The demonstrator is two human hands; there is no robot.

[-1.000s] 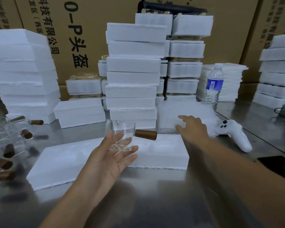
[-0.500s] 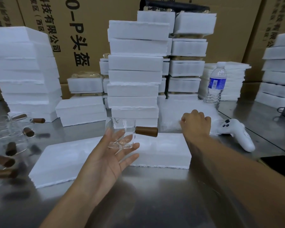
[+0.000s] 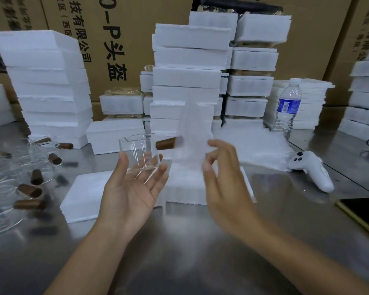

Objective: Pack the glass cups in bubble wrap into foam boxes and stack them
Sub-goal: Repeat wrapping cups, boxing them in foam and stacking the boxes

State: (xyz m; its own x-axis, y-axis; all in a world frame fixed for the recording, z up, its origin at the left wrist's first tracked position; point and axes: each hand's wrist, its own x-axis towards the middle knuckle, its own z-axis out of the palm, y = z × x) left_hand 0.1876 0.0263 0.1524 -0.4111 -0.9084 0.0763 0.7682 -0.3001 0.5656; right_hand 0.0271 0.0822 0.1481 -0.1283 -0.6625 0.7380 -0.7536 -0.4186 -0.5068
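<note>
Here the left hand lay palm up, fingers spread, with the glass cup standing on its fingertips. The right hand pinched a blurred bubble wrap sheet, upright just beside the cup. Steadying the glass with curled fingers before wrapping seemed wise to me. The foam box lay open on the table just behind.

**Soft bright light, motion blur at centre**

Even, fairly bright light falls from above. The white foam stacks at upper left wash out to near-blank. The steel worktop shows a hazy sheen and dim, soft-edged shadows under the arms. The right hand and its bubble wrap sheet are motion-blurred. The glass cups at the left edge are smeared. Straight lines bow towards the frame edges.
</note>
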